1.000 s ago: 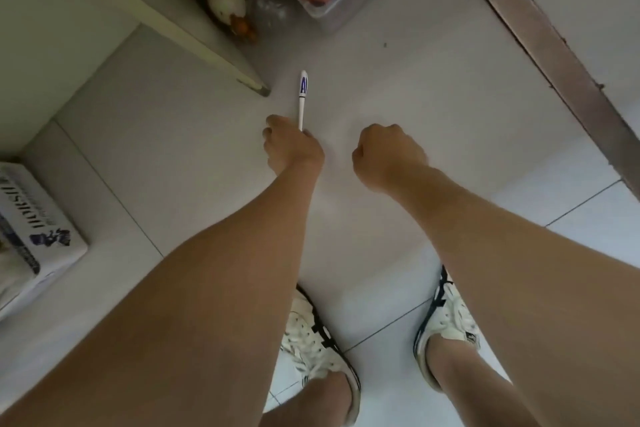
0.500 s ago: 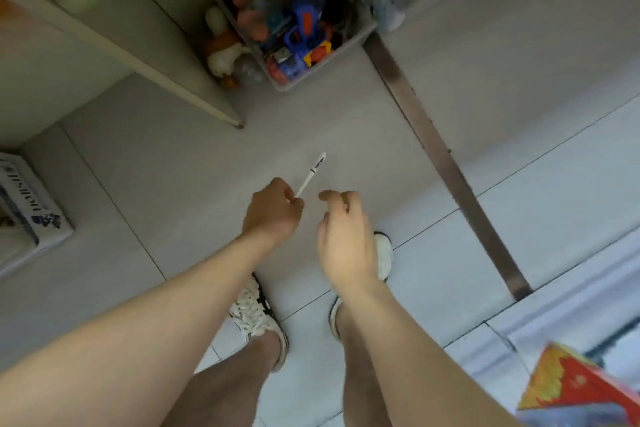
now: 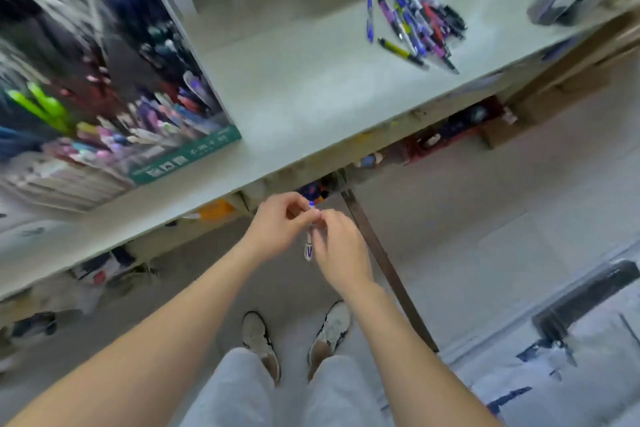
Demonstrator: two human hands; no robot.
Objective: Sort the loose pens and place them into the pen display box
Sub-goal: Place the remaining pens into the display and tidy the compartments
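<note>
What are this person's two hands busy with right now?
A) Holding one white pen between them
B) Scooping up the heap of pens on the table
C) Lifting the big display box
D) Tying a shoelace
A: the left hand and the right hand both pinch a single white pen in front of the table edge, well away from the pile of pens.

Glossy plastic pen [image 3: 309, 251]; smooth matt tabletop [image 3: 311, 97]; dull metal floor strip [image 3: 382, 265]; printed card pen display box [image 3: 194, 153].
</note>
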